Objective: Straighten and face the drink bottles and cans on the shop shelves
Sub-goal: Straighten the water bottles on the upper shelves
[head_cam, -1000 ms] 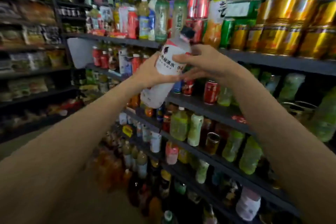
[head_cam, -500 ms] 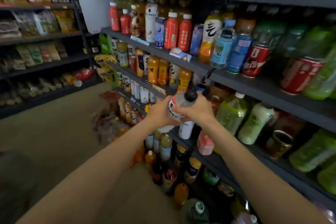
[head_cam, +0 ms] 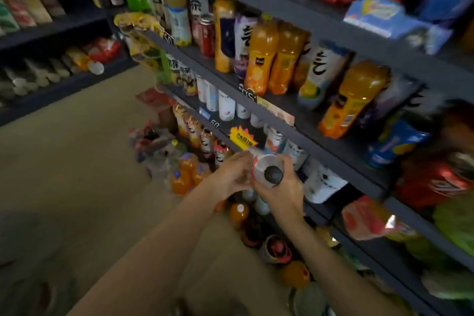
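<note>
Black-capped bottle (head_cam: pixel 268 170), seen from above: pale, translucent shoulders, a red band showing along its left edge, label mostly hidden. Both hands clamp it. Left hand (head_cam: pixel 232 176) curls round its left side; right hand (head_cam: pixel 280 188) wraps it from the right, thumb up by the shoulder. Bottle sits in front of the dark shelf (head_cam: pixel 320 152), just below the yellow starburst price tag (head_cam: pixel 242 137). White-labelled bottles (head_cam: pixel 320 182) stand on the shelf to its right. Orange bottles (head_cam: pixel 186 174) lie to its left, lower down.

My bottle (head_cam: pixel 266 165) is glossy clear plastic (matt black cap (head_cam: pixel 273 174)); orange bottles (head_cam: pixel 261 56) shine likewise, on matt dark shelves (head_cam: pixel 320 141).
</note>
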The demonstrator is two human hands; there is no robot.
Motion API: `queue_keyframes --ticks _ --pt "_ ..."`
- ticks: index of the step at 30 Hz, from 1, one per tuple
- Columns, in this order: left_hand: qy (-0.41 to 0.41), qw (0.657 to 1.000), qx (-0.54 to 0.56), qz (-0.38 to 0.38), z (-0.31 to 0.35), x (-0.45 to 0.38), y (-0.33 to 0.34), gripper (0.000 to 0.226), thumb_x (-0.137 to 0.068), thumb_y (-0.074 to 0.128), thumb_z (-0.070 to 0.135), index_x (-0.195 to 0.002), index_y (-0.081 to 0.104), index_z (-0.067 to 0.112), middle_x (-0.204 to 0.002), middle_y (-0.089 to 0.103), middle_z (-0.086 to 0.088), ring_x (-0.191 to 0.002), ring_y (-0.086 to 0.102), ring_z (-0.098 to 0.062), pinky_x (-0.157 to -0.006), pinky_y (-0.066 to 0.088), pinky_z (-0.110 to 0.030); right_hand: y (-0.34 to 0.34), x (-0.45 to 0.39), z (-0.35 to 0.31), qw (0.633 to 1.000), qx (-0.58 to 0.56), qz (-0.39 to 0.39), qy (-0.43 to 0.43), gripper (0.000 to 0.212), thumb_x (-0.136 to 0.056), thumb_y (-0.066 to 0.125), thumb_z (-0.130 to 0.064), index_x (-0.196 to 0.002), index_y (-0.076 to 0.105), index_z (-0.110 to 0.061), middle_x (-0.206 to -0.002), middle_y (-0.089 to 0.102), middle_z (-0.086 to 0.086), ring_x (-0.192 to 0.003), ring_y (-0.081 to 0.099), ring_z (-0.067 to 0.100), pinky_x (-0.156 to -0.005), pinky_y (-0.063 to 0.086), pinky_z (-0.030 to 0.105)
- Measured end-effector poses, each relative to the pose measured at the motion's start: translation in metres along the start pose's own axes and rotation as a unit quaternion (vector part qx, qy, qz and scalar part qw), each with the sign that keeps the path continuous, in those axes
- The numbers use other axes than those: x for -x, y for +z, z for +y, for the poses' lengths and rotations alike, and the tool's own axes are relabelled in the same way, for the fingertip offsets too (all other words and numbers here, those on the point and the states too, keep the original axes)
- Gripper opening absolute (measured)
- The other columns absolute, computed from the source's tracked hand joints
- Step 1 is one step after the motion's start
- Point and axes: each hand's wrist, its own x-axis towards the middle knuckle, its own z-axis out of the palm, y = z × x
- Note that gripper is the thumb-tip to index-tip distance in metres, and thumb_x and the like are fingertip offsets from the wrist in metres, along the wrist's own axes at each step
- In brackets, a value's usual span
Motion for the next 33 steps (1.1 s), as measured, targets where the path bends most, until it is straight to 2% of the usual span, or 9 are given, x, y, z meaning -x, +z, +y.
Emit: queue_keyframes --ticks 2,4,6,9,11,17,22,28,33 --pt "-0.005 0.999 0.037 0.004 0.009 -0.032 -0.013 0.037 -0.094 0.053 0.029 -0.130 0.051 0.018 -0.111 0.061 -0.010 -0.090 0.060 -0.022 -0.051 0.051 -0.025 0.029 -0.021 0.002 1.000 0.003 0.004 0.014 0.064 -0.070 0.074 -0.048 -0.121 0.048 -0.019 -0.109 0.063 0.001 -0.097 0.062 0.026 -0.070 0.045 0.029" --pt "0.001 0.998 0.060 -0.019 0.018 -0.068 -0.027 0.038 -0.097 0.050 0.027 -0.134 0.048 0.021 -0.129 0.055 -0.014 -0.109 0.058 -0.030 -0.052 0.051 -0.024 0.057 -0.045 0.003 0.999 0.017 0.029 0.021 0.065 -0.074 0.076 -0.040 -0.127 0.045 -0.020 -0.119 0.061 0.005 -0.101 0.061 0.031 -0.074 0.050 0.037" --pt "-0.001 0.996 0.076 -0.048 0.028 -0.106 -0.037 0.040 -0.099 0.044 0.022 -0.139 0.042 0.024 -0.143 0.043 -0.014 -0.126 0.047 -0.033 -0.061 0.053 -0.027 0.084 -0.070 0.006 0.998 0.015 0.063 0.018 0.063 -0.076 0.075 -0.036 -0.129 0.044 -0.018 -0.123 0.058 0.007 -0.101 0.061 0.034 -0.073 0.053 0.043" --pt "-0.001 0.995 0.058 -0.085 0.045 -0.147 -0.046 0.040 -0.100 0.040 0.020 -0.140 0.039 0.025 -0.144 0.043 -0.007 -0.126 0.048 -0.030 -0.081 0.051 -0.035 0.117 -0.104 0.015 0.994 0.018 0.095 0.056 0.065 -0.078 0.074 -0.031 -0.131 0.042 -0.013 -0.129 0.053 0.011 -0.106 0.057 0.037 -0.075 0.051 0.049" --pt "-0.005 0.994 0.042 -0.098 0.048 -0.174 -0.048 0.038 -0.100 0.041 0.021 -0.137 0.042 0.026 -0.138 0.049 -0.004 -0.123 0.051 -0.028 -0.081 0.051 -0.037 0.132 -0.121 0.022 0.990 0.010 0.111 0.081 0.067 -0.079 0.073 -0.028 -0.134 0.039 -0.016 -0.133 0.049 0.009 -0.111 0.054 0.035 -0.081 0.050 0.050" --pt "-0.044 0.988 0.018 -0.147 0.035 -0.221 -0.048 0.037 -0.100 0.042 0.027 -0.137 0.043 0.021 -0.127 0.054 0.002 -0.113 0.056 -0.023 -0.093 0.049 -0.042 0.162 -0.148 0.050 0.980 0.027 0.132 0.147 0.057 -0.080 0.072 -0.023 -0.126 0.039 -0.016 -0.127 0.053 0.011 -0.110 0.055 0.035 -0.080 0.051 0.049" --pt "-0.036 0.979 0.011 -0.200 0.039 -0.235 -0.058 0.034 -0.099 0.045 0.027 -0.131 0.052 0.016 -0.127 0.060 -0.006 -0.095 0.062 -0.011 -0.078 0.055 -0.027 0.171 -0.169 0.048 0.971 0.041 0.162 0.169 0.065 -0.079 0.071 -0.034 -0.132 0.039 -0.015 -0.121 0.058 0.010 -0.100 0.059 0.032 -0.073 0.051 0.041" --pt "0.000 0.977 -0.034 -0.211 0.059 -0.239 -0.057 0.035 -0.100 0.040 0.024 -0.135 0.046 0.023 -0.131 0.053 -0.001 -0.115 0.055 -0.021 -0.101 0.045 -0.032 0.168 -0.208 0.032 0.936 -0.002 0.237 0.260 0.063 -0.074 0.075 -0.045 -0.117 0.056 -0.003 -0.110 0.065 0.015 -0.101 0.061 0.032 -0.079 0.050 0.038" --pt "0.055 0.964 -0.169 -0.199 0.059 -0.245 -0.063 0.057 -0.095 0.036 -0.002 -0.143 0.034 0.028 -0.145 0.042 -0.002 -0.131 0.041 -0.021 -0.094 0.041 -0.028 0.178 -0.216 0.029 0.927 -0.075 0.257 0.263 0.047 -0.080 0.073 -0.024 -0.116 0.057 0.002 -0.114 0.064 0.017 -0.107 0.058 0.031 -0.085 0.046 0.032"
